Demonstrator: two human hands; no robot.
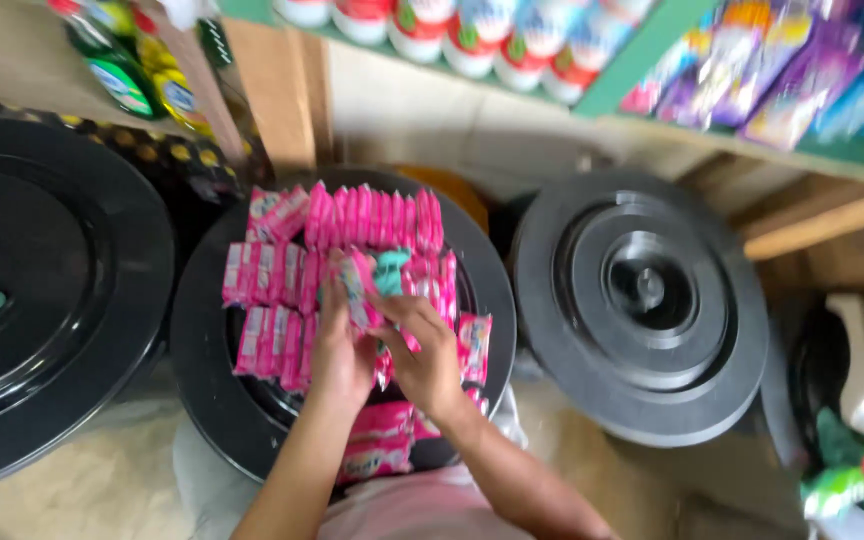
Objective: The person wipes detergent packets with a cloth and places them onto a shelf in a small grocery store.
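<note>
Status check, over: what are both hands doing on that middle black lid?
Left hand and right hand both grip pink packets. More lie in rows on the black lid. Nothing blocks them.

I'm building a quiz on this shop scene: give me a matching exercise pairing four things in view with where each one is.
Things:
1. small pink wrapped packets
2. round black plastic lid with a central knob
3. red-and-white tubs
4. green bottles

Places:
A. top left corner, above the largest black lid
B. on the green shelf along the top edge
C. laid in rows on the middle black lid, by the left hand and right hand
D. right of the middle lid, bare of goods

Pairs: 1-C, 2-D, 3-B, 4-A
</note>
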